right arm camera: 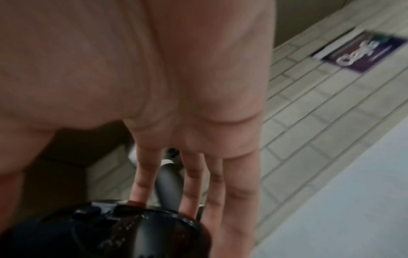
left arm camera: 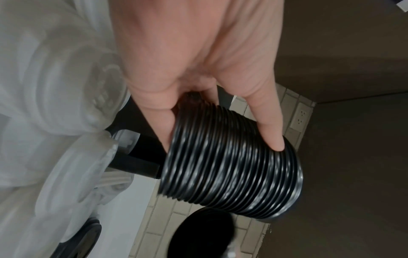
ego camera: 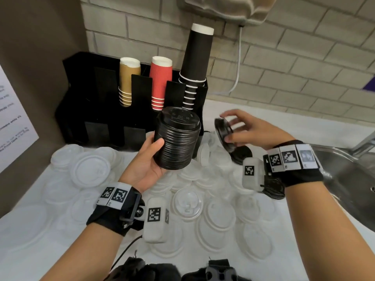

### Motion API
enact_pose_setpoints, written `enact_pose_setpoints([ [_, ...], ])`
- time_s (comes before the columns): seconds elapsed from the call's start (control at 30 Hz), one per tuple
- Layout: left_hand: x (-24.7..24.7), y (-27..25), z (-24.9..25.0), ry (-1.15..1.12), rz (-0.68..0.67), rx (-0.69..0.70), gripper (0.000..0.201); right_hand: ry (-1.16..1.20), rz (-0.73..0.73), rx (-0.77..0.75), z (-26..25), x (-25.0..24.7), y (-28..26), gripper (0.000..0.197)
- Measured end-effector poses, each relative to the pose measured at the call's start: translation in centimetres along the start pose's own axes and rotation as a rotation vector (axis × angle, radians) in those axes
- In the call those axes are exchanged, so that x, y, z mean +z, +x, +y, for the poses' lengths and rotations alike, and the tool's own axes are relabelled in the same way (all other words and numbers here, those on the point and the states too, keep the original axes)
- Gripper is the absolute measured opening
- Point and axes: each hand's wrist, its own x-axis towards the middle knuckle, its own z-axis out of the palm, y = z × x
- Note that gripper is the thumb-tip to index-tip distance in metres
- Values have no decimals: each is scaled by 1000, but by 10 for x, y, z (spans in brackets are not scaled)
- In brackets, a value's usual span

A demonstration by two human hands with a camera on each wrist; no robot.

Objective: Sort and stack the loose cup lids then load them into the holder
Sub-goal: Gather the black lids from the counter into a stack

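The tall stack of ribbed black plastic cup lids (ego camera: pixel 176 138) is sitting in the left hand (ego camera: pixel 145 161), its grip wrapping the stack, above the middle of the desk (ego camera: pixel 24 230). At three o'clock from it, the right hand (ego camera: pixel 251 128) is pinching a small bunch of black lids (ego camera: pixel 223 128). I judge the sorting partly done: many translucent white lids (ego camera: pixel 188 205) are lying loose, and the black slotted holder (ego camera: pixel 97 98) at eleven o'clock is showing only cups.

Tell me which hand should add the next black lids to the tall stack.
Right. The right hand already pinches a few black plastic lids beside the tall stack of black lids, which the left hand grips.
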Motion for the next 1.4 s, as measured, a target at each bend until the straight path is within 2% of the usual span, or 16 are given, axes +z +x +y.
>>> enact_pose_setpoints([
  [0.07, 1, 0, -1, 6, 13, -8, 70, 2, -1, -141, -30, 9, -3, 56],
  [0.17, -1, -2, -3, 24, 28, -38, 66, -72, -34, -267, -61, 18, -3, 58],
  [0.4, 1, -5, -4, 45, 40, -58, 61, -207, -143, -364, -84, 34, 5, 54],
  [0.77, -1, -8, -2, 108, 21, -95, 62, -375, -304, -336, -98, 33, 10, 60],
  [1.07, 0, -8, -4, 81, 25, -87, 57, -334, -271, -325, -95, 34, 10, 62],
  [1.13, -1, -8, -4, 68, 27, -73, 58, -262, -204, -287, -90, 26, 5, 63],
  [1.23, -4, -7, -3, 53, 23, -43, 63, -205, 10, -191, -58, 4, 0, 53],
  [1.3, -7, -7, -1, 31, 11, -14, 60, -380, 121, 19, -20, -12, 2, 45],
  [1.33, -8, -6, 0, 22, 4, 1, 58, -515, 113, 175, 4, -18, 3, 47],
  [1.4, -10, -6, 1, 7, -8, 19, 57, -696, -19, 473, 54, -23, 1, 57],
])
